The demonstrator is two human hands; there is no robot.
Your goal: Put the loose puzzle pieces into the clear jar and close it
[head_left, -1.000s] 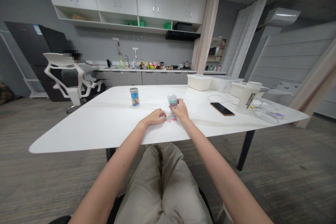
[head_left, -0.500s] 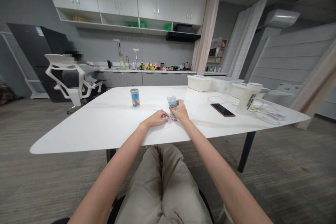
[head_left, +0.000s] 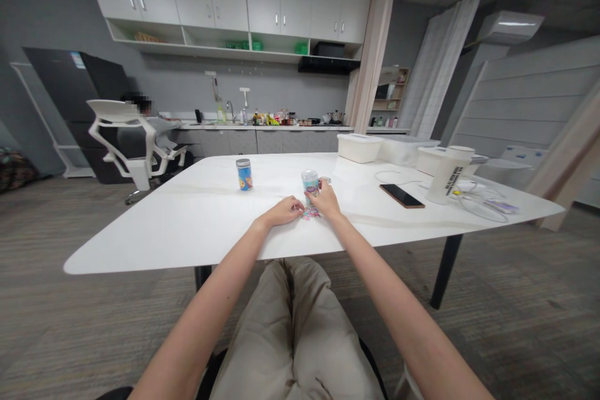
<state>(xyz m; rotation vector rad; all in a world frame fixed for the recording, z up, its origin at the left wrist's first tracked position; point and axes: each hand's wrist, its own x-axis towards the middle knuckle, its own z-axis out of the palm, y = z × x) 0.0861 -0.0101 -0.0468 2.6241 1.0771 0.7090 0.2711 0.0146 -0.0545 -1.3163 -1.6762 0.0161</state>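
Note:
A clear jar (head_left: 309,179) with a colourful label stands upright on the white table (head_left: 154,231). My right hand (head_left: 327,201) is wrapped round its right side, fingers behind and thumb in front. Just in front of the jar lies a small heap of tiny pink and multicoloured pieces (head_left: 311,214). My left hand (head_left: 285,210) rests on the table at the heap's left edge, its fingers curled and drawn together; what is between the fingertips is too small to make out. A round clear lid (head_left: 327,180) lies behind my right hand, partly hidden.
Left of the jar stands a blue can with a grey lid (head_left: 244,175). To the right are a phone (head_left: 402,195), a white tumbler (head_left: 447,176), cables and a white box (head_left: 359,147). A person sits in a white chair (head_left: 122,137) at the far left.
The whole view has shifted slightly to the right. Both hands keep nearly the same places at the jar and the heap, with only small finger movement in the left.

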